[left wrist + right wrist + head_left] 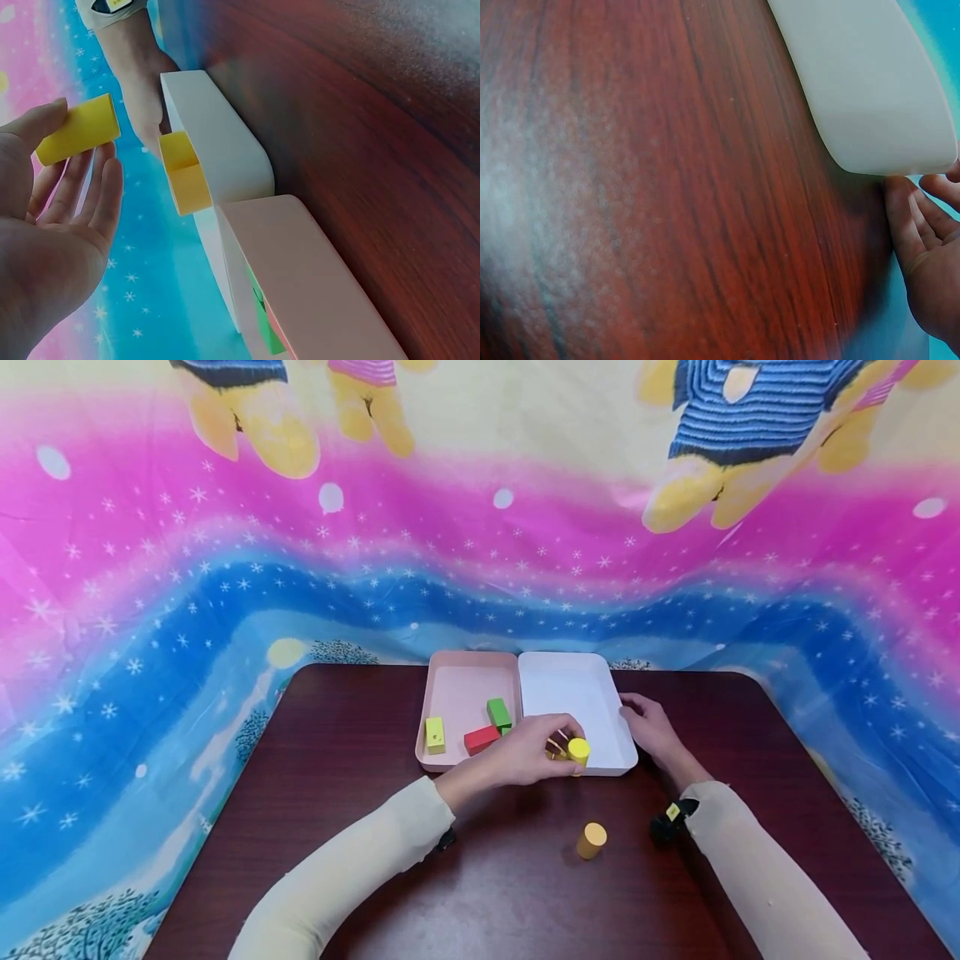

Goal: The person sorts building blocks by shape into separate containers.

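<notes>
In the pink tray (450,693) a yellow block (435,734), a red block (481,739) and a green block (498,713) already lie sorted. The left hand (528,752) pinches a yellow cylinder (578,750) over the white tray (577,693), where another yellow piece (184,171) seems to sit. The right hand (651,727) rests relaxed, fingers against that tray's rim. An orange cylinder (592,840) waits on the dark wooden table (360,827) before a bright cartoon cloth (150,568)

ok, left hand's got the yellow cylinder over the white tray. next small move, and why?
Probably lower and release: the left hand pinches the yellow cylinder above the near corner of the white tray, and the right hand rests on the tray's edge, steadying it. An orange cylinder stands on the table.
</notes>
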{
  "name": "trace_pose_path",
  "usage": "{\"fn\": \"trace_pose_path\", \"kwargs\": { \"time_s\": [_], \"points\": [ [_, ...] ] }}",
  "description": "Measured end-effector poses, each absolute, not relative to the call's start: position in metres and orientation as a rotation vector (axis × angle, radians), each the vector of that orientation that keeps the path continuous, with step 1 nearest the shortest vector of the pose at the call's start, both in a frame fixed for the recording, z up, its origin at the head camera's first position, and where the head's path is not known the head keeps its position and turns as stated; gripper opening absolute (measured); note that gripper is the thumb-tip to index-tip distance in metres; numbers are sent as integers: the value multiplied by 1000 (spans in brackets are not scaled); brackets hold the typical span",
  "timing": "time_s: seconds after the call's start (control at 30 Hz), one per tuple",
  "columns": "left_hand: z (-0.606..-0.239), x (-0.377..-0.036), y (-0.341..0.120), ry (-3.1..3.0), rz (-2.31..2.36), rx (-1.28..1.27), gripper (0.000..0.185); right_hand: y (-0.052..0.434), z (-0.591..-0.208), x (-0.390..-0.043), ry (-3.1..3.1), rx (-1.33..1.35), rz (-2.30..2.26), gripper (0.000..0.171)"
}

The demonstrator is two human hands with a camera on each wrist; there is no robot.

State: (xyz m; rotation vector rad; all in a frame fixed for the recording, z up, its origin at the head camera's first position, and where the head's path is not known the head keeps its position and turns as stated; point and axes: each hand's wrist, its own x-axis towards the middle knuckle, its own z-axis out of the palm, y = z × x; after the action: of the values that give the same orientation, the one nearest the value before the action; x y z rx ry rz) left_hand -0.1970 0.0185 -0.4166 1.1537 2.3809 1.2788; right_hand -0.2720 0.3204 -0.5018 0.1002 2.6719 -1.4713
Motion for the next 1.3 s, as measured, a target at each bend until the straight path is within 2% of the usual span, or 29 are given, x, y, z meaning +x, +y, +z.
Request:
{"fn": "trace_pose_path", "kwargs": {
  "time_s": [1.3],
  "points": [
    [-422, -221, 38, 2472, 1288, 1078, 29, 320, -501, -272, 2656, 129, -1464, 53]
  ]
}}
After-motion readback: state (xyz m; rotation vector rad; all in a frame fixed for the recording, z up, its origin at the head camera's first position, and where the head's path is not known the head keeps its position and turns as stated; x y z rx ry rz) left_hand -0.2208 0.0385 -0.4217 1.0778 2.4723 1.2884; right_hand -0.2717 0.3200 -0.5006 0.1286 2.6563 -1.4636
